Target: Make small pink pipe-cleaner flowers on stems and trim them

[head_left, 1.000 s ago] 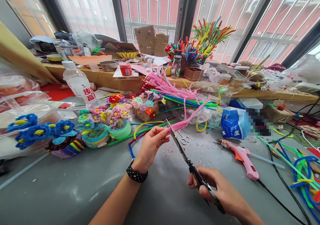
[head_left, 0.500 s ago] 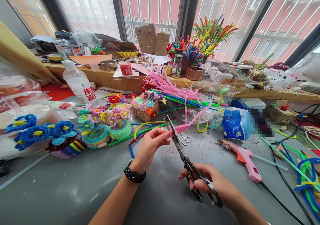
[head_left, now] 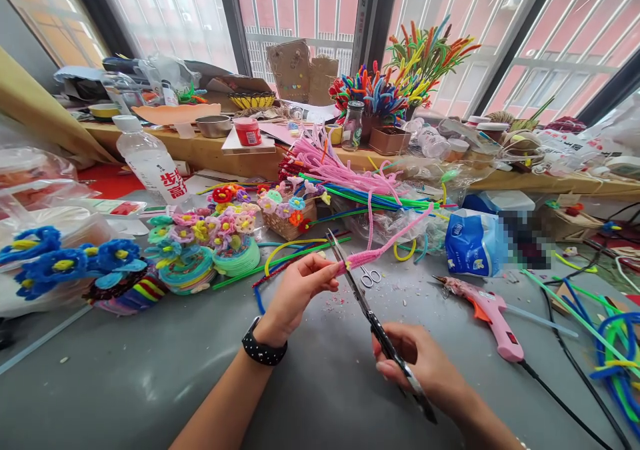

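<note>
From mid-view, a metal bowl sits at ten o'clock, a glass bottle at one, a packet at three.

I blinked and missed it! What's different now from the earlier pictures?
The black scissors in the right hand, spread open half a second ago, have nearly closed across the pink pipe cleaners. Nothing was let go: the left hand still pinches them, and the pink glue gun hasn't moved.
</note>
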`<state>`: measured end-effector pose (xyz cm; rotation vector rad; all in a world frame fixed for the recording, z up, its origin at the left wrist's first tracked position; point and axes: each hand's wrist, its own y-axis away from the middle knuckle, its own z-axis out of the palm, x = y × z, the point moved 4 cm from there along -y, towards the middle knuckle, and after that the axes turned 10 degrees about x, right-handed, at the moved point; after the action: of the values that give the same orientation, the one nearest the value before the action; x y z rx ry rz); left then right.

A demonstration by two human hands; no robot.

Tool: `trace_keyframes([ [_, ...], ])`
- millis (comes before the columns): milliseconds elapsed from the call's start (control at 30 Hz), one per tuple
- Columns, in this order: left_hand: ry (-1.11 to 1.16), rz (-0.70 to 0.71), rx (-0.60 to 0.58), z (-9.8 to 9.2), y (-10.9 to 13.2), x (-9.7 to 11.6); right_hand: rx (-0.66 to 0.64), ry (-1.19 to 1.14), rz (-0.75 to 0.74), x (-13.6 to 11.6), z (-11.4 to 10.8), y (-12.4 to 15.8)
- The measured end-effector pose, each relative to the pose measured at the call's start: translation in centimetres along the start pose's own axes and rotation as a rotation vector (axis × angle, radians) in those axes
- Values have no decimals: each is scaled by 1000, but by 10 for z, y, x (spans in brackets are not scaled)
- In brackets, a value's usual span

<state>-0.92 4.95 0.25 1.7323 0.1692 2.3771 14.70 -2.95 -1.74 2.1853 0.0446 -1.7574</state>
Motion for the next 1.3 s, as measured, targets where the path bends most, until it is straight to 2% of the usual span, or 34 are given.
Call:
trace_keyframes([
  [167,-1,5,1,-2,-1,0,37,41,-8,2,1,1],
  [400,-20,-28,-91,1,1,0,-54,-14,-97,0,-6,0],
  [533,-16,-39,-97,3,4,2,-97,-2,-96,2,-8,-3],
  [867,-17,-34,-73,3,1,0,-19,125,-32,1,-8,-4],
  [1100,-58,-50,-73,2,4,3,-145,-10,-69,2,-9,-3],
  [1300,-101,-30,-104,4,8,7,-155,43,-89,5,-11,-5],
])
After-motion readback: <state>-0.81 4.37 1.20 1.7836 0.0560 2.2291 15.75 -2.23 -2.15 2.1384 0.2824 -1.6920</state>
